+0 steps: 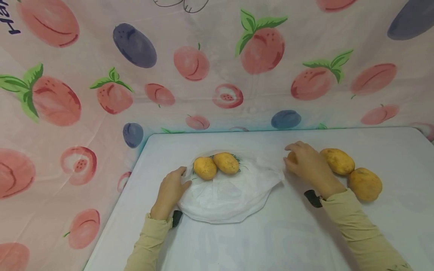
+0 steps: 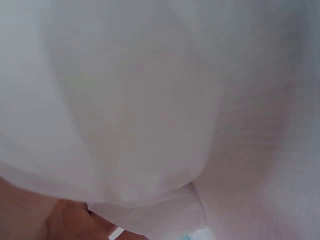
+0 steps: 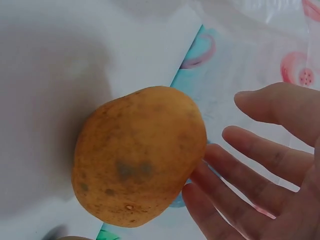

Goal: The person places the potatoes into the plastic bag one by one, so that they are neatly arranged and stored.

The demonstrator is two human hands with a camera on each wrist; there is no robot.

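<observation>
Two yellow potatoes [image 1: 205, 168] lie side by side at the upper left of a white plastic bag [image 1: 223, 201], over its green print. My left hand [image 1: 169, 192] rests at the bag's left edge, thumb and fingers apart; in the left wrist view, the white bag [image 2: 145, 115] hides most of it. To the right of the bag, my right hand [image 1: 306, 162] is at another potato [image 1: 292, 157], which it partly hides. In the right wrist view, the fingers [image 3: 250, 185] are spread at the side of a brown-spotted potato [image 3: 140, 157], not curled round it.
Two more potatoes, one oval [image 1: 338, 162] and one rounder [image 1: 365, 184], lie by the right forearm. The white table [image 1: 244, 244] meets a fruit-printed cloth [image 1: 210, 34] at its far edge. The bag's crumpled corner [image 1: 276, 175] points toward the right hand.
</observation>
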